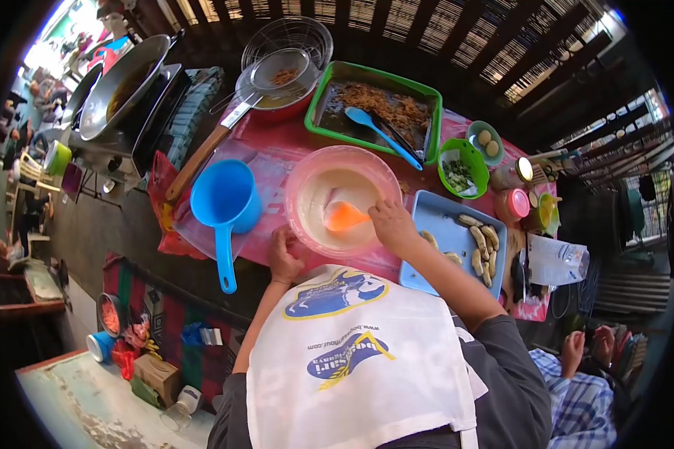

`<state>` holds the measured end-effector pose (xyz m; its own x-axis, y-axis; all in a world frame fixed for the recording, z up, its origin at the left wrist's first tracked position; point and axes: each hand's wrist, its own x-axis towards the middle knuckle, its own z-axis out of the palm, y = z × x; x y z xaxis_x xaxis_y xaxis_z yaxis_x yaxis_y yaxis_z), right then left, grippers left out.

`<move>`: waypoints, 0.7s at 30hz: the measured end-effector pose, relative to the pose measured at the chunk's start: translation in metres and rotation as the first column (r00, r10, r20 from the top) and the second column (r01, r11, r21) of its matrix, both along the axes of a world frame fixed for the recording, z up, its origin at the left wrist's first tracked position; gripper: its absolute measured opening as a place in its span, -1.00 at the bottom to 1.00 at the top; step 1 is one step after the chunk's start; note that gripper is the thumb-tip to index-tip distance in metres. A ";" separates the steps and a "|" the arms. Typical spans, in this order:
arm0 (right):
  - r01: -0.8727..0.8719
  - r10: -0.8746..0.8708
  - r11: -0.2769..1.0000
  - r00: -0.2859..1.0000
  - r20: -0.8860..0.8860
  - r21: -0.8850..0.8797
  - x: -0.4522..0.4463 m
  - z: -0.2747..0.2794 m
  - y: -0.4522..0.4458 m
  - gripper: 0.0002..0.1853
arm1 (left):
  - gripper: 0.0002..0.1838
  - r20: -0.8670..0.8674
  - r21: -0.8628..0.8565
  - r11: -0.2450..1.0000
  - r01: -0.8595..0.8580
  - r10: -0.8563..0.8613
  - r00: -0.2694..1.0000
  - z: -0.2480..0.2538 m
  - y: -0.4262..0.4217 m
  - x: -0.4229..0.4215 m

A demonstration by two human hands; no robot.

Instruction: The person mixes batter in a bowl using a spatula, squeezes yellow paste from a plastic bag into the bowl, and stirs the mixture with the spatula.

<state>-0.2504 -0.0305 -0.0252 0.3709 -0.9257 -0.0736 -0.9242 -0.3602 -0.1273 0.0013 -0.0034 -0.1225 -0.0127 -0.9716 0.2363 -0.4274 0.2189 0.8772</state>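
A pink bowl [386,173] of pale batter stands at the middle of the table. My right hand [392,224] is closed round the handle of an orange spatula [344,216], whose head rests in the batter. At the bowl's lower left rim is my left hand [284,256], with its fingers partly hidden against the side. Left of the bowl stands a blue dipper [225,193]. A blue tray [445,217] with several peeled bananas [489,238] lies to the right.
Behind the bowl are a green tray [436,123] of shredded food and a strainer [279,69]. A green bowl [463,168] and jars [511,204] stand right. A wok [123,88] is at far left. Another person's hands [588,348] show at lower right.
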 end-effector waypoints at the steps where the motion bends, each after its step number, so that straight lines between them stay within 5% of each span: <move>1: 0.041 -0.052 0.989 0.996 0.071 0.145 0.006 0.012 0.000 -0.84 | -0.32 0.067 -0.050 0.998 0.024 -0.021 0.998 -0.002 -0.001 0.001; 2: 0.071 -0.113 0.955 0.985 0.130 0.289 0.010 0.018 -0.001 -0.82 | -0.30 0.072 -0.048 0.998 0.033 -0.030 0.997 -0.003 -0.001 0.001; 8: 0.256 -0.296 0.950 0.921 0.253 0.181 0.009 -0.011 -0.046 -0.65 | -0.22 0.096 0.022 0.997 0.069 -0.071 0.993 0.010 -0.005 -0.002; 9: 0.188 -0.202 0.979 0.900 0.386 0.076 0.011 -0.032 -0.044 -0.66 | -0.24 0.104 0.039 0.997 0.064 -0.068 0.992 0.017 -0.005 -0.003; 13: 0.089 -0.080 0.916 0.996 -0.039 0.392 0.028 0.002 -0.009 -0.71 | -0.29 0.212 0.066 0.997 0.041 -0.054 0.976 0.030 -0.005 -0.007; 16: 0.088 -0.122 0.880 0.992 0.042 0.467 0.001 0.006 -0.034 -0.71 | -0.33 0.259 0.053 0.997 0.048 -0.060 0.964 0.032 -0.007 -0.007; 17: 0.129 -0.123 0.921 0.992 -0.041 0.367 -0.001 0.007 -0.050 -0.72 | -0.34 0.276 0.044 0.998 0.055 -0.065 0.959 0.019 -0.008 -0.005; 18: 0.262 -0.286 0.912 0.958 0.033 0.315 0.012 0.029 -0.060 -0.73 | -0.34 0.291 0.032 0.997 0.063 -0.070 0.954 0.010 -0.008 -0.005; 21: 0.155 -0.174 0.957 0.983 0.054 0.246 0.025 -0.017 -0.063 -0.75 | -0.34 0.289 0.051 0.997 0.052 -0.065 0.955 0.009 -0.008 -0.005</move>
<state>-0.2259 -0.0933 -0.0419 0.2279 -0.9328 -0.2793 -0.9527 -0.1544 -0.2619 -0.0039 -0.0115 -0.1135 -0.1316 -0.9762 0.1726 -0.6524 0.2164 0.7263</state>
